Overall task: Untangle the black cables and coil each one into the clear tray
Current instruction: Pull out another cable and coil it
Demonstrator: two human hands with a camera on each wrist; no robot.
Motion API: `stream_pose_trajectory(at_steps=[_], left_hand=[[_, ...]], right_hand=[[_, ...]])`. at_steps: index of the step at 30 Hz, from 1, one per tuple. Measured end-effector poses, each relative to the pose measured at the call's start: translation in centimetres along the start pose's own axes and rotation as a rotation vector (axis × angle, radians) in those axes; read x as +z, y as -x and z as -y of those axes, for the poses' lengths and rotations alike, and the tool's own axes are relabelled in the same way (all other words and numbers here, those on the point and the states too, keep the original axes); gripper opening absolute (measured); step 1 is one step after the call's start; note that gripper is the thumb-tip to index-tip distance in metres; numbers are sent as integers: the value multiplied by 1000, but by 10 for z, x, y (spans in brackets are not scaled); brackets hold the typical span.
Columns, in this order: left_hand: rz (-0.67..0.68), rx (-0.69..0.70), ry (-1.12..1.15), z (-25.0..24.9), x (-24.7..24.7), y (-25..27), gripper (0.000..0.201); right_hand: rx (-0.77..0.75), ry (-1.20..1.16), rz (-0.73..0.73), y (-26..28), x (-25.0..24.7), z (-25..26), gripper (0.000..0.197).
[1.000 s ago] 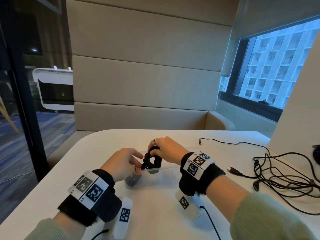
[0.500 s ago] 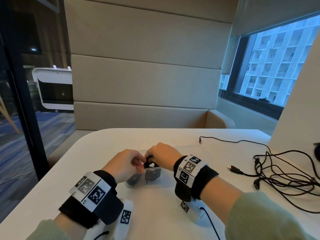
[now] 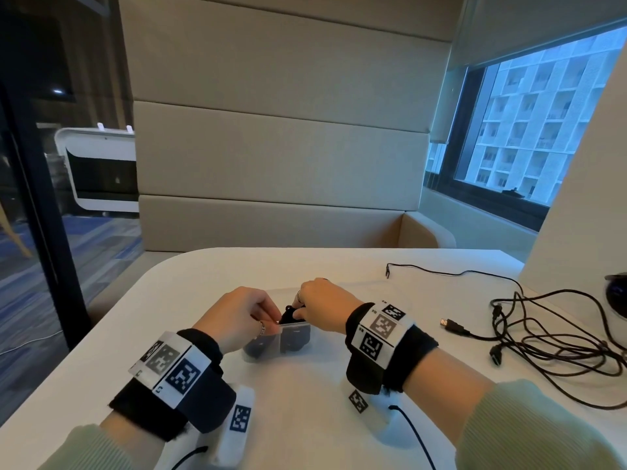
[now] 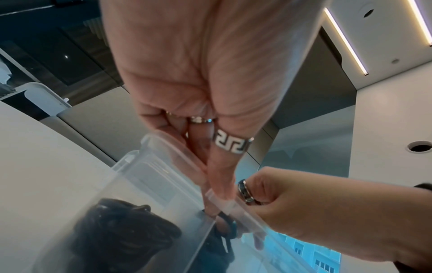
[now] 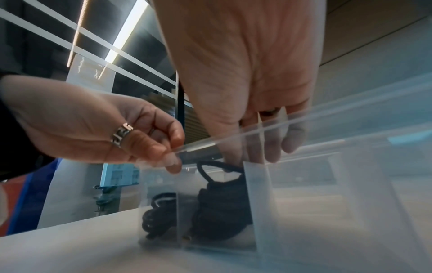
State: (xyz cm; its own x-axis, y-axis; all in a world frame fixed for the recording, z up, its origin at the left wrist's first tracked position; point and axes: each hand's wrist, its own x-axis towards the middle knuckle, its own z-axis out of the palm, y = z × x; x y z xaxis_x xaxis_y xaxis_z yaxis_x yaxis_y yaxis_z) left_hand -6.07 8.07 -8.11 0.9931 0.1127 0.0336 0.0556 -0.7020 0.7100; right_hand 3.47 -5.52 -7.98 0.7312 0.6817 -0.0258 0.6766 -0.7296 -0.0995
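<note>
A clear tray (image 3: 300,324) with dividers sits on the white table in front of me. My left hand (image 3: 273,323) pinches its near rim between thumb and fingers, plainly seen in the right wrist view (image 5: 173,159). My right hand (image 3: 295,308) reaches down into a compartment and holds the top of a coiled black cable (image 3: 295,339), whose loop (image 5: 210,166) sticks up under the fingers. Another coiled black cable (image 3: 256,347) lies in the compartment to the left. A tangle of black cables (image 3: 543,340) lies on the table to the right.
A USB plug (image 3: 451,325) points toward the tray from the tangle. A dark round object (image 3: 617,293) sits at the right edge beside a white panel (image 3: 576,198). An upholstered bench (image 3: 271,218) runs behind the table.
My right hand has lowered the coiled cable from above the tray down into a compartment. My left hand has shifted onto the tray's rim.
</note>
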Motion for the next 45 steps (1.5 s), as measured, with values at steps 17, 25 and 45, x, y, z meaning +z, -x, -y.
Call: stream_pose_trajectory(at_steps=[17, 25, 45], left_hand=[[26, 57, -34, -1, -3, 5, 19], [7, 56, -350, -28, 12, 3, 19], [26, 123, -522, -99, 52, 33, 19]], right_hand=[[184, -350, -242, 58, -34, -50, 40], [639, 241, 191, 143, -39, -169, 54], [562, 381, 205, 153, -8, -213, 33]])
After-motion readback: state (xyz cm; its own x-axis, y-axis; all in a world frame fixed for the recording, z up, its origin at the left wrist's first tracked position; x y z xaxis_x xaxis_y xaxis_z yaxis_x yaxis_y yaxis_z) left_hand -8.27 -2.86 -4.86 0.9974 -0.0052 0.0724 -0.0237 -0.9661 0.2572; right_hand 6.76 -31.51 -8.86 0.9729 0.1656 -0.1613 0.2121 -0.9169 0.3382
